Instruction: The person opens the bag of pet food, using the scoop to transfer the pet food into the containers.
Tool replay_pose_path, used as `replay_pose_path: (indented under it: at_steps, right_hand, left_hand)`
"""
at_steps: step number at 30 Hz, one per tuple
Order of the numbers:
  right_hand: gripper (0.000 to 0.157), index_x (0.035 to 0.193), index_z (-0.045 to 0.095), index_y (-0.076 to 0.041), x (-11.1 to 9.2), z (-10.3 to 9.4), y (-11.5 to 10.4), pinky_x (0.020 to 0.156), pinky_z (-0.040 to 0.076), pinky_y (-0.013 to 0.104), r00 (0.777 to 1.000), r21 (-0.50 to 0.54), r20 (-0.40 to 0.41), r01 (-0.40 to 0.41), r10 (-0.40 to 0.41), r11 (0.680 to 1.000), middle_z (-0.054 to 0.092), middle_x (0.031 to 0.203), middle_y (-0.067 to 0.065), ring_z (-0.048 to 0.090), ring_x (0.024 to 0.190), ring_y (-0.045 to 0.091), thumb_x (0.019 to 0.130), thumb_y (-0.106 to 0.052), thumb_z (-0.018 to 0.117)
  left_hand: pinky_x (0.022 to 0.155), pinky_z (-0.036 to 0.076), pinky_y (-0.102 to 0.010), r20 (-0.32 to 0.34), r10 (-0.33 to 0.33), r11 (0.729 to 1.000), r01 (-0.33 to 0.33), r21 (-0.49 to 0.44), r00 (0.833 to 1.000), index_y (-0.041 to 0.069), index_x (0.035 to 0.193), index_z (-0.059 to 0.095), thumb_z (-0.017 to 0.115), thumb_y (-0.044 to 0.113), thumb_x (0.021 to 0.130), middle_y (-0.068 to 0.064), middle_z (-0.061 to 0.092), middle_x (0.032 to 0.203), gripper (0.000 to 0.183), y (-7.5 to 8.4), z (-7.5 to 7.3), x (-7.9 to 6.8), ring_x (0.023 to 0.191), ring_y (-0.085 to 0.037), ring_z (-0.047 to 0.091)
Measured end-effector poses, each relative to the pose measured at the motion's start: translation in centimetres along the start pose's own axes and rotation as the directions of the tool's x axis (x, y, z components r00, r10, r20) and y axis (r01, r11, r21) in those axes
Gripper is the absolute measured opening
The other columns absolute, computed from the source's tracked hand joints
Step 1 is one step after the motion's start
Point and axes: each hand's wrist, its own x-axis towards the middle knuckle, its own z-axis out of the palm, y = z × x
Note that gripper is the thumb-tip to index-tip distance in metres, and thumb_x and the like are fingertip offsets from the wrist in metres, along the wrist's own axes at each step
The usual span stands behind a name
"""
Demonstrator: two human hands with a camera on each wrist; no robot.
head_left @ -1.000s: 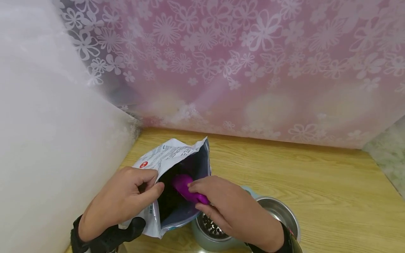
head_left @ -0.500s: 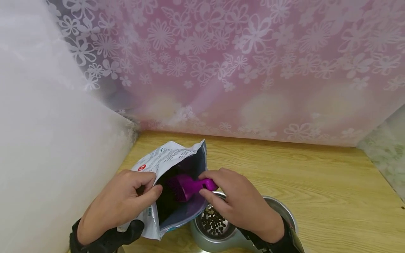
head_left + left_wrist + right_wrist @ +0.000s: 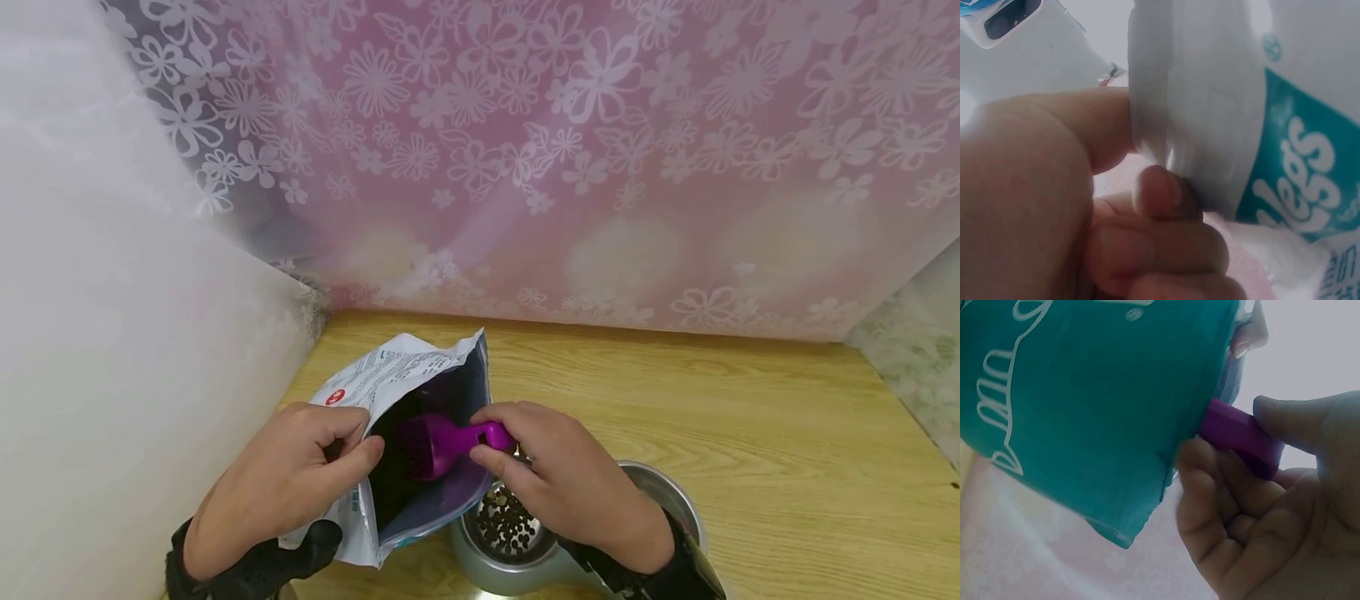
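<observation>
My left hand (image 3: 292, 477) pinches the near-left edge of a white printed bag (image 3: 390, 367) between thumb and forefinger, keeping its mouth spread. In the left wrist view the thumb and finger meet on the bag's edge (image 3: 1179, 94). A purple scoop (image 3: 444, 442) reaches into the bag's dark inside, its bowl end in shadow. My right hand (image 3: 573, 483) grips the scoop's handle just outside the mouth. The bag's teal face (image 3: 1110, 425) and the scoop handle (image 3: 1238, 434) show in the right wrist view. The bag's contents are too dark to make out.
Below the right hand stands a pale green double feeder (image 3: 487, 575) with steel bowls. Dark kibble (image 3: 506, 525) lies in the left bowl; the right bowl (image 3: 663, 487) is partly hidden by the wrist. A wood-grain table (image 3: 712, 400) meets a pink flowered curtain (image 3: 487, 167) behind.
The right hand has shifted right and back along the scoop, now holding its handle end. More of the kibble bowl shows. The left hand still pinches the bag.
</observation>
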Motion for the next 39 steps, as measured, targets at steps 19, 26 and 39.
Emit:
replay_pose_path:
  at_steps: [19, 26, 39]
  right_hand:
    - [0.02, 0.116, 0.059, -0.016, -0.18, -0.29, -0.65, 0.064, 0.046, 0.021, 0.998, 0.211, 0.061, -0.044, 0.032, 0.976, 0.059, 0.096, -0.011, 0.055, 0.078, 0.007, 0.098, -0.026, 0.056]
    - [0.019, 0.116, 0.059, -0.012, 0.0, 0.18, -0.59, 0.064, 0.049, 0.025, 1.0, 0.316, -0.012, -0.013, 0.018, 0.949, 0.064, 0.094, -0.004, 0.059, 0.08, 0.011, 0.097, -0.016, 0.057]
    - [0.023, 0.114, 0.06, -0.006, 0.01, 0.18, -0.23, 0.065, 0.05, 0.029, 0.976, 0.412, -0.195, -0.01, 0.099, 0.911, 0.057, 0.082, 0.002, 0.059, 0.075, 0.015, 0.093, 0.004, 0.056]
  left_hand:
    - [0.038, 0.022, -0.02, 0.01, 0.004, 1.0, -0.004, -0.003, 1.0, 0.029, 0.058, 0.034, 0.066, 0.014, 0.086, 0.022, 0.023, 0.051, 0.045, -0.16, -0.08, 0.16, 0.045, 0.001, 0.032]
    - [0.039, 0.022, -0.02, 0.017, 0.0, 1.0, 0.0, 0.011, 1.0, 0.029, 0.058, 0.034, 0.066, 0.015, 0.086, 0.023, 0.023, 0.051, 0.045, -0.2, -0.02, 0.13, 0.046, 0.001, 0.032]
    - [0.039, 0.022, -0.019, 0.004, 0.012, 1.0, -0.012, 0.011, 1.0, 0.029, 0.058, 0.033, 0.066, 0.014, 0.085, 0.023, 0.021, 0.051, 0.046, -0.27, -0.09, 0.12, 0.045, 0.002, 0.031]
